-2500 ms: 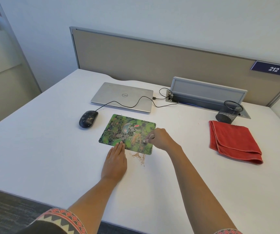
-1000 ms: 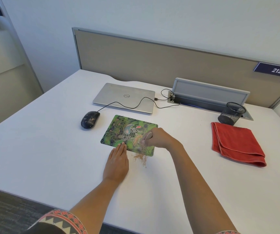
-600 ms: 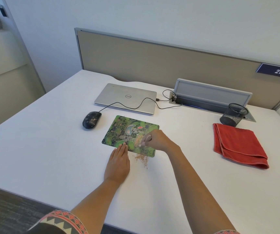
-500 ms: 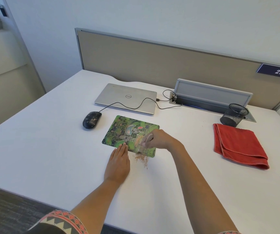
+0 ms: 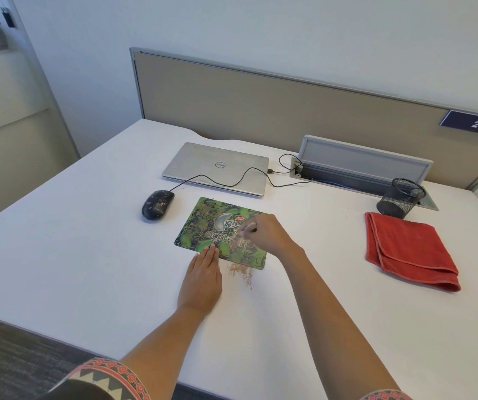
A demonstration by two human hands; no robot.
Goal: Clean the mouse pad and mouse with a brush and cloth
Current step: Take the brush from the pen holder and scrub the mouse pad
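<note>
On the white desk [image 5: 87,255], the green Logitech mouse pad [image 5: 209,226] sits roughly in the middle, with both hands at its near side. The left hand [image 5: 201,280] lies flat with its fingers straight and together. Its palm is on the desk and just the fingertips press the pad's near edge. The right hand [image 5: 266,235] is over the right half of the pad, fingers curled and pinching a little brush [image 5: 246,228]. Only a pale bit of it pokes out to the left and the rest is buried in the grip, so can't tell if the bristles actually touch the pad.

A small scatter of brownish crumbs [image 5: 242,272] lies on the desk right off the pad's near edge, just right of the left hand. The black mouse [image 5: 157,204] is just beside the pad's far left corner, clear of both hands and speckled with the same stuff. Its cable runs over a closed silver laptop [image 5: 217,166] behind it. The folded red cloth [image 5: 408,249] lies well off to the right, near a black mesh cup [image 5: 401,197], nobody touching it.
</note>
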